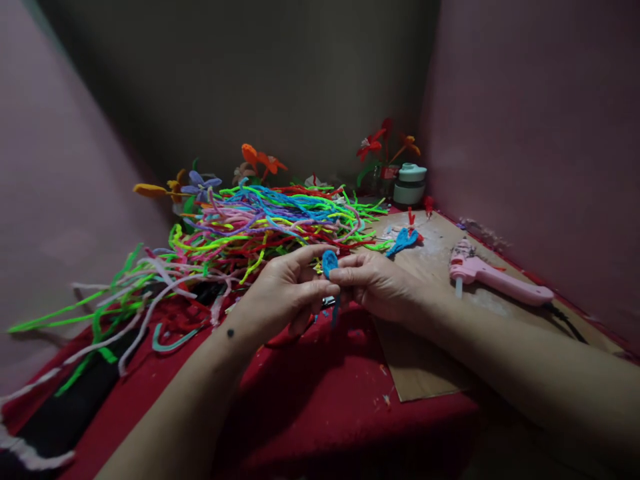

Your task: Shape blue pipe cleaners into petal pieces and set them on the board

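Note:
Between my two hands is a small blue pipe-cleaner petal (330, 263), a rounded loop with a thin stem hanging below it. My left hand (295, 283) pinches it from the left with thumb and fingers. From the other side my right hand (367, 277) grips its lower part between thumb and forefinger. Some of the fingertips are hidden behind the petal and the other fingers. More blue pipe-cleaner petals (403, 241) lie on the board just beyond my right hand.
A big heap of coloured pipe cleaners (280, 217) spreads behind my hands and leftward. A pink glue gun (495, 277) rests on the brown board (425, 373) at right. Pipe-cleaner flowers (263, 160) and a pale-green lidded jar (410, 183) stand at the back. Walls rise closely around the red-covered table (310, 400).

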Demonstrator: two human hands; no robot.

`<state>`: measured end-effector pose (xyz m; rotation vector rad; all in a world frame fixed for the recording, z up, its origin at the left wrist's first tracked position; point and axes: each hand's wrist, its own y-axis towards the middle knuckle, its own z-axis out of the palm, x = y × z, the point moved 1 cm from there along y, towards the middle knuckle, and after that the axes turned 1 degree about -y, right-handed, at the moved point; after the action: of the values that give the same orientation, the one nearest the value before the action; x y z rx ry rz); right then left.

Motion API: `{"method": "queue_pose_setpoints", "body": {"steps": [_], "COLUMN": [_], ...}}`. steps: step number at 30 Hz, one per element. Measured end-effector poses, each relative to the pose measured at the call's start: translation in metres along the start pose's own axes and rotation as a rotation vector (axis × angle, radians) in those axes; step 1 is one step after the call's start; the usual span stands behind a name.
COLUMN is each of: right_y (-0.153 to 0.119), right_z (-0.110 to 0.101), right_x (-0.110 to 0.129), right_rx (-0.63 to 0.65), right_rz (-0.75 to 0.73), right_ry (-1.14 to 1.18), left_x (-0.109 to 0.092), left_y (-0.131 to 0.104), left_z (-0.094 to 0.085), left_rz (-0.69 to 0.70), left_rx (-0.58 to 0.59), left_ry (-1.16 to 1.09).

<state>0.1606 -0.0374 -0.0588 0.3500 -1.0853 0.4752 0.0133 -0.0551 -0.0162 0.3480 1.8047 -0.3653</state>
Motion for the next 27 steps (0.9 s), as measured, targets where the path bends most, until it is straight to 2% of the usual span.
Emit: {"method": "queue_pose_setpoints", "body": {"steps": [4,9,15,18,23,27], "right_y": [-0.001,-0.005,-0.010,-0.009,-0.007,-0.008], "right_z": [0.001,0.003,0.008,0.007,0.006,0.010], "right_x": [0.002,0.009,0.015,0.014,0.012,0.012], "right_rx": [-0.011,-0.023,-0.056,-0.052,0.002,-0.035], "right_rz": [0.007,0.030,-0.001,0.034,0.045,0.082], "right_ry": [-0.060,-0.210,-0.348,-0.403,-0.392,-0.490], "left_x": [0.001,0.001,0.006,0.007,0.004,0.002], "left_y": [-0.001,-0.001,0.005,0.007,0.005,0.004], "left_z": [-0.002,-0.008,-0.018,-0.017,-0.011,-0.004], "left_rz": [-0.049,-0.071,-0.051,-0.048,-0.069,-0.030], "left_rx": [0.083,0.127,-0.046,-0.049,-0.027,-0.185], "left_ry": [-0.039,-0.056,-0.221,-0.253,-0.200,0.009]}}
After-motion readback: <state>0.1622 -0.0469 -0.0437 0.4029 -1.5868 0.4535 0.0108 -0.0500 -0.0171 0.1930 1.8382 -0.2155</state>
